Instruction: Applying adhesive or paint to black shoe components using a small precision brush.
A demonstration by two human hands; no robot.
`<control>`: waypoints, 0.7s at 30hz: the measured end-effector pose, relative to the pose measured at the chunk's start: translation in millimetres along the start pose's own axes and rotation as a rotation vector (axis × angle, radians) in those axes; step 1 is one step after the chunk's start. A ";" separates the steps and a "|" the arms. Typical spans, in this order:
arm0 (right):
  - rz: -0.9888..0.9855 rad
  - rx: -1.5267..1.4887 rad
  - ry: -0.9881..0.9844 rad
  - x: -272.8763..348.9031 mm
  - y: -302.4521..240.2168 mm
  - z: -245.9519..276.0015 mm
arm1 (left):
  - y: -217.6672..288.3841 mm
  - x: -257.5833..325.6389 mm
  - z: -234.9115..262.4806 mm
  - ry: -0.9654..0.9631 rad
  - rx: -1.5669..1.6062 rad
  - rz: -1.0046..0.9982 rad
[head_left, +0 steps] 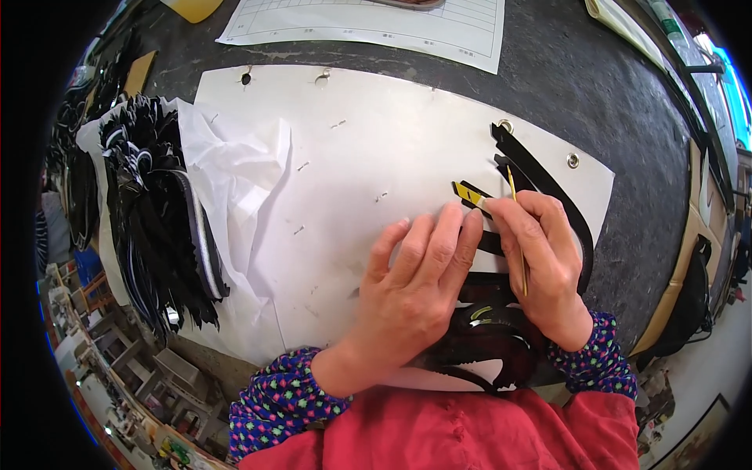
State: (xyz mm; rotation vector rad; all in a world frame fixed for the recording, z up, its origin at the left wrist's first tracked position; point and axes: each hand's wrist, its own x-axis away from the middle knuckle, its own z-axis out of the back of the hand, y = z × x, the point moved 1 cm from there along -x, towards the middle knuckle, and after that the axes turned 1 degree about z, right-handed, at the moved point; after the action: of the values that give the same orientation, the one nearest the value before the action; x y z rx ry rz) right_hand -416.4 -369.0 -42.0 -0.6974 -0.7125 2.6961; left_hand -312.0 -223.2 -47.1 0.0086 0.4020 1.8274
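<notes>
My left hand (419, 286) lies with its fingers stretched out over the white board (329, 172), its fingertips by a black strip (491, 243). My right hand (540, 251) is closed, with a thin yellowish stick (511, 184) running between its fingers. At its fingertips is a flat yellow piece (470, 194) with dark marks, lying over a short black strip; whether the fingers grip it too I cannot tell. A long curved black strip (556, 192) bends round the right of this hand. Below both hands sit glossy black curved pieces (501, 333), partly hidden by the left hand.
A thick bundle of black and white-edged strips (153, 211) rests at the left, beside crumpled white paper (235, 172). Metal eyelets (573, 160) line the board's far edge. Beyond it, a printed form (376, 27) lies on the dark tabletop (564, 86). Brown cardboard (666, 290) stands at the right.
</notes>
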 end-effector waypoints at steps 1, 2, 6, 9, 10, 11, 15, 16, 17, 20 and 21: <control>-0.001 0.010 -0.007 -0.2 -0.4 -0.1 | 0.1 0.0 -2.1 0.025 -0.017 0.003; 0.000 0.011 -0.008 0.0 -0.4 -0.7 | 0.5 -0.3 -3.4 0.050 -0.035 0.007; -0.005 0.017 -0.006 -0.2 -0.1 -0.5 | 2.9 -3.4 -3.7 0.060 -0.062 0.026; -0.012 0.015 0.000 -1.0 -1.3 -1.2 | 3.0 -3.1 -4.2 0.071 -0.079 0.034; -0.020 0.010 0.004 -1.2 -1.7 -1.5 | 2.9 -2.9 -4.3 0.070 -0.079 0.036; -0.019 0.008 0.003 -1.8 -2.1 -1.4 | 2.7 -2.8 -4.4 0.069 -0.079 0.038; -0.020 0.012 -0.005 -2.9 -2.5 -1.0 | 2.2 -2.4 -4.9 0.070 -0.082 0.040; -0.017 0.018 -0.005 -2.9 -2.5 -0.9 | 2.1 -2.3 -5.2 0.072 -0.079 0.040; -0.017 0.018 -0.006 -2.8 -2.6 -0.7 | 2.1 -2.3 -5.4 0.074 -0.076 0.040; -0.017 0.018 -0.009 -2.3 -2.6 -0.7 | 2.6 -2.1 -6.6 0.082 -0.072 0.050; -0.017 0.019 -0.007 -2.2 -2.4 -0.9 | 2.6 -2.3 -6.9 0.082 -0.072 0.049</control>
State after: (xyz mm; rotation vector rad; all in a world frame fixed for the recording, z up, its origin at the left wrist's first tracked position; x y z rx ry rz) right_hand -413.8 -367.4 -40.6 -0.6744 -0.6908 2.6882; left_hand -315.2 -227.9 -52.3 -0.1070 0.3962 1.8945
